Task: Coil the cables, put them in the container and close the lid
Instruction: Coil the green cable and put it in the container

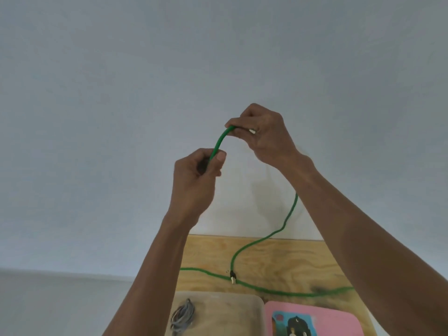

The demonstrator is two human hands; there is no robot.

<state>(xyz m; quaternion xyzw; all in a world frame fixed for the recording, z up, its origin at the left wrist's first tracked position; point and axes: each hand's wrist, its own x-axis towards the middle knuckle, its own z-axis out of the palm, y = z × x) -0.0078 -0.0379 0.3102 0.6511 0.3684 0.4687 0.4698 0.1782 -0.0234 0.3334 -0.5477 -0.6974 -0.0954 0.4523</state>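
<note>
Both of my hands are raised in front of the pale wall, holding a green cable (219, 141). My left hand (196, 180) grips it in a fist, thumb on top. My right hand (264, 137) pinches it higher up, near a light connector tip at the fingers. A short arc of cable spans the two hands. The rest of the cable hangs down behind my right forearm and trails across the wooden table (278, 258), where a black-and-white plug end (233, 277) lies. A clear container (228, 311) at the bottom holds a coiled grey cable (183, 314).
A pink lid (322, 316) with a blue and black picture lies right of the container. The table's left edge runs under my left forearm; beyond it is pale floor or wall.
</note>
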